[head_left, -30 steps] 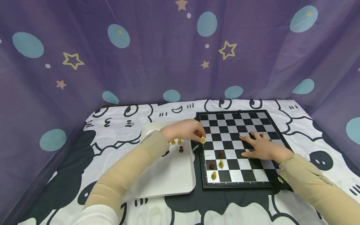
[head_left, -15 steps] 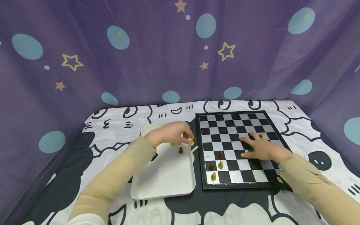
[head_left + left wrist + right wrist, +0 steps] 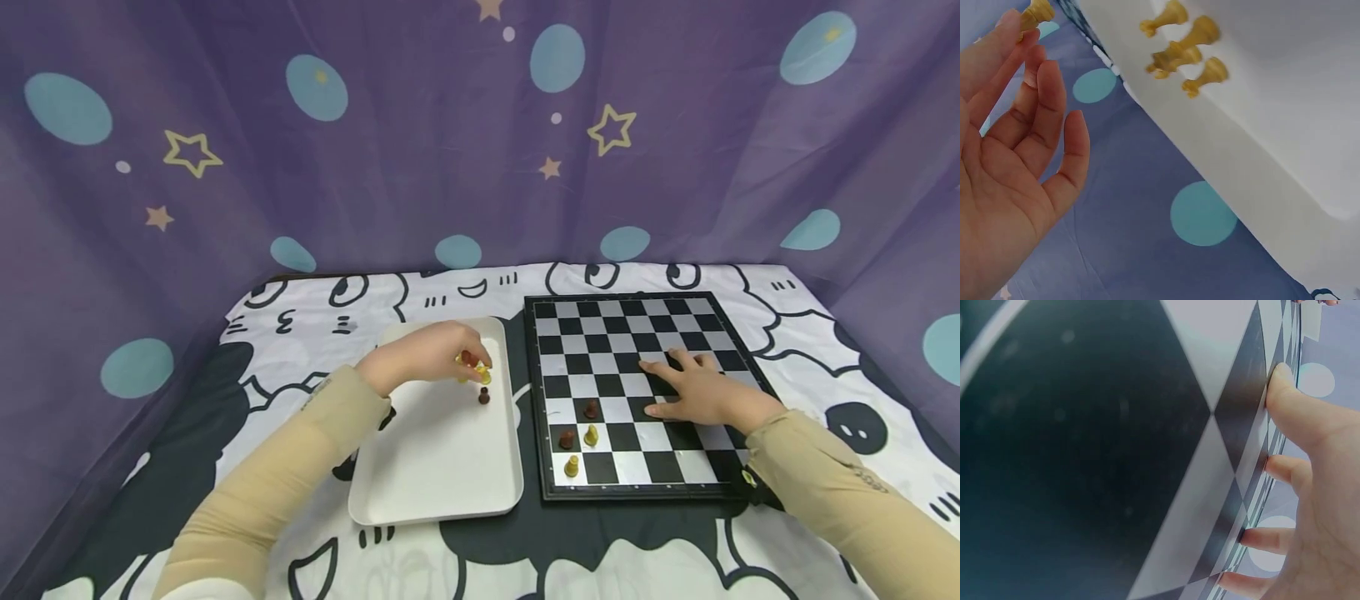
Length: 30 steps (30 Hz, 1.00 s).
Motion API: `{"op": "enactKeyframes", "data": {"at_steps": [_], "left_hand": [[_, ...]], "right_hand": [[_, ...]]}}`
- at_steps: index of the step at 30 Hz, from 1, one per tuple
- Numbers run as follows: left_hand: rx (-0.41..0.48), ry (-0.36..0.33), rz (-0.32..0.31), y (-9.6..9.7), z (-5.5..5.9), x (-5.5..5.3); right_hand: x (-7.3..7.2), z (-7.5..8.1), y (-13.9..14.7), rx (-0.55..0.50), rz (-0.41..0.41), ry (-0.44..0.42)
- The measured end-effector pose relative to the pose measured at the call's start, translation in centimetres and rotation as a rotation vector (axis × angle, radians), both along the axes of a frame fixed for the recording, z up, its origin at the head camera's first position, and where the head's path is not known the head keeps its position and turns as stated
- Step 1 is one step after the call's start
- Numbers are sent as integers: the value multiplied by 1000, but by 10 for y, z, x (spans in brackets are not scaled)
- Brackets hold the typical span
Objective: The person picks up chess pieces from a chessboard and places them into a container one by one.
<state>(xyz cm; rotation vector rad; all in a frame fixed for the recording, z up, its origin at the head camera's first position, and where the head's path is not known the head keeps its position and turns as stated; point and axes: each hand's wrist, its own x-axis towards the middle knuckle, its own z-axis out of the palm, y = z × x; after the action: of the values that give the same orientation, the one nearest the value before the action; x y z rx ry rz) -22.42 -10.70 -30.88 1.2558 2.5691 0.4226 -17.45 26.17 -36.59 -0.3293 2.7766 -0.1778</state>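
Observation:
Thumb and index finger of my left hand [image 3: 431, 350] pinch a yellow chess piece [image 3: 1037, 14] over the far part of the white tray [image 3: 438, 467]. Several other yellow chess pieces [image 3: 1202, 30] are seen in the tray in the left wrist view. A dark brown chess piece [image 3: 483, 396] stands in the tray just in front of the hand; red-brown pieces [image 3: 468, 358] show partly behind the fingers. My right hand [image 3: 693, 392] rests with spread fingers on the chessboard [image 3: 622, 364], its fingertips touching the squares in the right wrist view.
On the board's near left squares stand two yellow pieces [image 3: 572, 466] and two red-brown pieces [image 3: 567, 438]. The tray lies left of the board on a cartoon-print cloth [image 3: 405, 567]. Behind rises a purple curtain [image 3: 412, 150].
My left hand has moved left with the yellow chess piece, from the board's left edge to over the tray. The right hand has stayed on the board.

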Motion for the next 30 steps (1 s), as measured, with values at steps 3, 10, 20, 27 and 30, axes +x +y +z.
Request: {"op": "enactKeyframes", "data": {"at_steps": [3,10,20,27,30], "left_hand": [[-20,18,-8,-3,-1,-1],[-49,35,-26,-10,-9,0],[-182,7,6,-15,-20,2],[-232,-23,53,-14,-24,2],[-246,-23,57,-13,-26,2]], "right_hand": [[0,1,1,0,-2,-2],[0,0,0,-2,-3,-8],[0,0,-1,13,2,-10],[0,-1,-1,2,-1,-3],[1,-1,-1,-2,-7,-7]]}}
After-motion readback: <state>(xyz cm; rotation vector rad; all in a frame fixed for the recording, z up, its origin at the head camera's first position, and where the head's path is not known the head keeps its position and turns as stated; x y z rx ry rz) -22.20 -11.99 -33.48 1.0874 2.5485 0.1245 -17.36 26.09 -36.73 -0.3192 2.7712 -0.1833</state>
